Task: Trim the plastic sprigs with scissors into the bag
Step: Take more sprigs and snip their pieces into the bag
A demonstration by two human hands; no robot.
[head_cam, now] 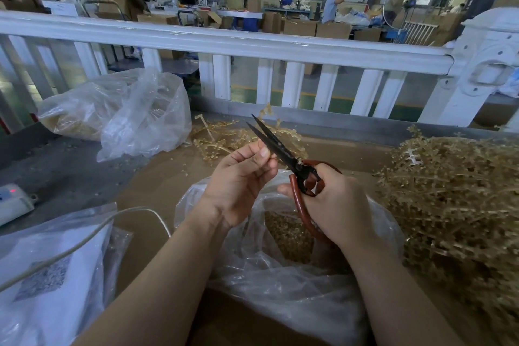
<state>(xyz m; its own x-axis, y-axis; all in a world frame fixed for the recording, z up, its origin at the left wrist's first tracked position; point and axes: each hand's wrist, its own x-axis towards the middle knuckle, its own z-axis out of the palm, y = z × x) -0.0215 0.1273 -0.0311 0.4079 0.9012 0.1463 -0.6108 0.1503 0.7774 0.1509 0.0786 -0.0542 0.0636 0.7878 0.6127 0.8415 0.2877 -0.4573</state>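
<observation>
Head view, looking down on a brown work surface (157, 177).

Right hand (337, 205): fingers curled through and around the red-brown handles of the scissors (283, 153), gripping them. Black blades slightly parted, tips aimed up and to the far left.

Left hand (238, 180): raised just left of the blades, thumb and fingertips pinched together beside the lower blade. Whether a small piece sits in the pinch: cannot tell.

Clear bag (295, 275): open, directly beneath both hands at near centre, holding a layer of small tan trimmed pieces (286, 236).

Plastic sprigs: large tan heap (455, 205) at right, beside the bag. Smaller loose scatter (224, 139) on the far side of the hands, partly behind the blades.

Second clear bag (123, 112): far left, on its side, crumpled, tan material inside.

Near left: flat packet (47, 270) of clear plastic with a white sheet inside, a pale cable (84, 241) running across it. White power strip (14, 202) at the left edge with a small red light.

White railing (224, 42): along the far edge of the bench. Beyond it, a workshop floor with cardboard boxes (300, 27) and two people standing at far right.
</observation>
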